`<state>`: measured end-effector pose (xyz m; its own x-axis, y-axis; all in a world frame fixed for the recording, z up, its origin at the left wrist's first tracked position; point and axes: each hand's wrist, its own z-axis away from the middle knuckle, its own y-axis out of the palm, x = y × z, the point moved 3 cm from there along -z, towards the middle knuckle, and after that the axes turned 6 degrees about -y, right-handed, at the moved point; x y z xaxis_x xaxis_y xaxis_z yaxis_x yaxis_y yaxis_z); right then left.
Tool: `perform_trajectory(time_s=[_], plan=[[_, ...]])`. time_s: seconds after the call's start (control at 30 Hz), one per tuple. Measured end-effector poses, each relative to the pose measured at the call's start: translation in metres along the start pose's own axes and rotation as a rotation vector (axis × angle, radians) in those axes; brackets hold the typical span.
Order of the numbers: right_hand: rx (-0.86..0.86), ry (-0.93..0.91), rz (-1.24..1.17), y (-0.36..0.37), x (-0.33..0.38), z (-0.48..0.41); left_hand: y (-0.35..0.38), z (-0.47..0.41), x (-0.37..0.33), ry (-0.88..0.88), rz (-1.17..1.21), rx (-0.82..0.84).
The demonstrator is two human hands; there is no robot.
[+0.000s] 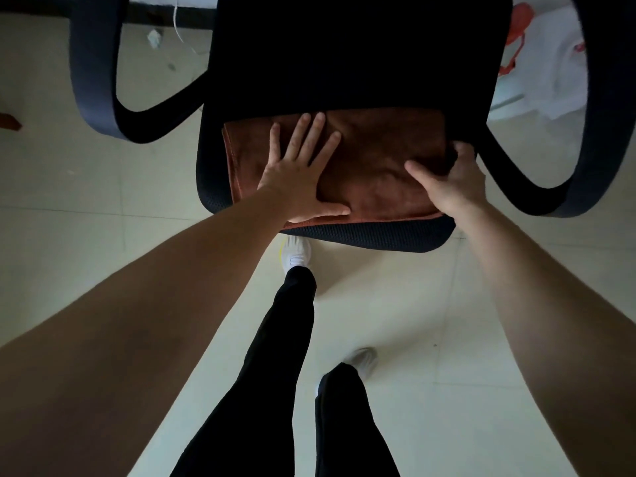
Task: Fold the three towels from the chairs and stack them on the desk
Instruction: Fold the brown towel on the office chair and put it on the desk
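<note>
A brown towel (375,160) lies folded flat on the seat of a black office chair (344,56). My left hand (303,170) presses flat on the towel's left half, fingers spread. My right hand (451,180) grips the towel's right edge, thumb on top and fingers curled around the fold. No desk and no other towel is in view.
The chair's two dark armrests (96,74) curve out on both sides. Pale tiled floor (413,304) surrounds it. My legs in black trousers and white shoes (296,253) stand just before the seat. A white bag with red print (543,56) lies at the back right.
</note>
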<state>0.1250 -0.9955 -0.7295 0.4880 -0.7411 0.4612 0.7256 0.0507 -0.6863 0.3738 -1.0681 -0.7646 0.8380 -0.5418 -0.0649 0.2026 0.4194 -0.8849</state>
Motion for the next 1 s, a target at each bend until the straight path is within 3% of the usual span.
perform_trajectory(time_s=[0.2,0.27,0.33,0.4,0.5,0.67,0.73,0.87,0.93,1.0], plan=[[0.289,0.231,-0.522,-0.006,0.011,0.010,-0.003,-0.002,-0.003,-0.011,-0.024,0.055],[0.282,0.238,-0.575,-0.011,0.015,0.017,-0.011,0.000,-0.003,-0.006,-0.032,0.095],[0.212,0.216,-0.548,-0.018,0.023,0.020,-0.023,0.007,0.002,-0.002,0.017,0.052],[0.170,0.164,-0.515,-0.026,0.039,0.026,-0.037,0.023,0.017,-0.070,0.146,-0.109],[0.119,0.017,-0.476,-0.025,0.075,0.042,-0.040,0.053,0.053,-0.367,0.421,-0.294],[-0.099,-0.451,0.092,0.020,0.146,0.089,-0.020,0.094,0.122,-0.821,0.805,-0.150],[-0.006,-0.529,0.152,0.063,0.164,0.099,-0.015,0.104,0.140,-0.916,0.855,-0.157],[0.513,-0.553,0.124,0.147,0.169,0.113,-0.009,0.111,0.158,-0.959,0.912,-0.148],[0.558,-0.569,0.033,0.155,0.161,0.113,-0.007,0.109,0.162,-0.957,0.944,-0.131],[0.459,-0.496,-0.135,0.140,0.151,0.108,-0.008,0.108,0.161,-0.941,0.969,-0.141]])
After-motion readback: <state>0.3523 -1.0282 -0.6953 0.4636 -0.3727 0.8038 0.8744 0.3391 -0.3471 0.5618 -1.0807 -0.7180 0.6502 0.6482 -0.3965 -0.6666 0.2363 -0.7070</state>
